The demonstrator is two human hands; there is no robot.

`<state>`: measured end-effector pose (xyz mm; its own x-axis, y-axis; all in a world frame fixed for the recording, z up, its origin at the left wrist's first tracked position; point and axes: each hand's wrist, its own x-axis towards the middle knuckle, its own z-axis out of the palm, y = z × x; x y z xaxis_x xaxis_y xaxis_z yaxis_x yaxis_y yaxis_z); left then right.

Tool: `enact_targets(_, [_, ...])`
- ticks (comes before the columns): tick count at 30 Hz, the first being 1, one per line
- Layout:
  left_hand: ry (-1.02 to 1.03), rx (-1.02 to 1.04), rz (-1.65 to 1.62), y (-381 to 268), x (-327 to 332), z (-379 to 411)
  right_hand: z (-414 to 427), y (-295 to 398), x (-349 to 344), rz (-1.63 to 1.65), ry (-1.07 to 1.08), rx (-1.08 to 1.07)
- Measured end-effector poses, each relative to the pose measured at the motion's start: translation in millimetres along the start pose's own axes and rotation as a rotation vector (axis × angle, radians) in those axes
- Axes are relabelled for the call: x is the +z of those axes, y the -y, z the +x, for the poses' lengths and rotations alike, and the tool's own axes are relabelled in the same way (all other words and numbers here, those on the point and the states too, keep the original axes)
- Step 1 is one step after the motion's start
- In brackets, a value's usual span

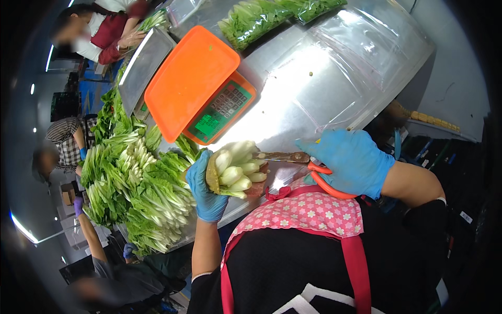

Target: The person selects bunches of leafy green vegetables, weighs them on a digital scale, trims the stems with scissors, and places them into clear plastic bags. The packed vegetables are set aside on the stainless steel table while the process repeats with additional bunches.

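My left hand (pixel 210 198), in a blue glove, grips a bundle of leafy greens (pixel 237 167) with its thick white stem ends turned to the right. A yellowish-brown band (pixel 212 172) runs around the stems. My right hand (pixel 349 163), also gloved in blue, holds scissors (pixel 299 157) by their orange-red handles. The worn, brownish blades reach the stem ends; whether they are parted is hard to see. A reddish-brown thing (pixel 259 188) shows just beneath the stems, too covered to name.
An orange digital scale (pixel 192 78) stands ahead on the metal table (pixel 270 59), beside a grey scale (pixel 147 66). Loose greens (pixel 157 196) are heaped at left. Bagged greens (pixel 257 21) and flat clear plastic bags (pixel 361 47) lie farther back. Several people work along the left.
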<state>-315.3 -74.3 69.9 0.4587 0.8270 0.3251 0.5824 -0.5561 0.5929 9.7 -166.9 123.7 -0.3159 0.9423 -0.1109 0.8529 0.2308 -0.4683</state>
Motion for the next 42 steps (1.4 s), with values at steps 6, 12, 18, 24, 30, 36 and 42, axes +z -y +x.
enact_targets(6, [0.083, -0.041, -0.11, -3, -1, -1, 6, -2, 4, 0.085, -0.059, -0.079])
enact_targets(12, [0.091, -0.283, -0.458, -7, 4, -1, 8, -2, 7, 0.161, 0.017, -0.093])
enact_targets(18, [0.086, -0.235, -0.525, -15, 6, 0, 10, -6, 10, 0.162, 0.052, -0.104])
enact_targets(24, [0.104, -0.336, -0.61, -28, 3, 4, 12, -18, 33, 0.094, -0.099, -0.228])
enact_targets(30, [0.025, -0.552, -0.789, -32, -2, 5, 16, -19, 44, 0.125, -0.195, -0.195])
enact_targets(36, [-0.02, -0.601, -0.593, -12, -16, -2, 19, -28, 68, 1.15, -0.544, 0.053])
enact_targets(42, [-0.02, -0.67, -0.632, 5, -21, -5, 14, -42, 83, 0.879, -0.356, 0.35])
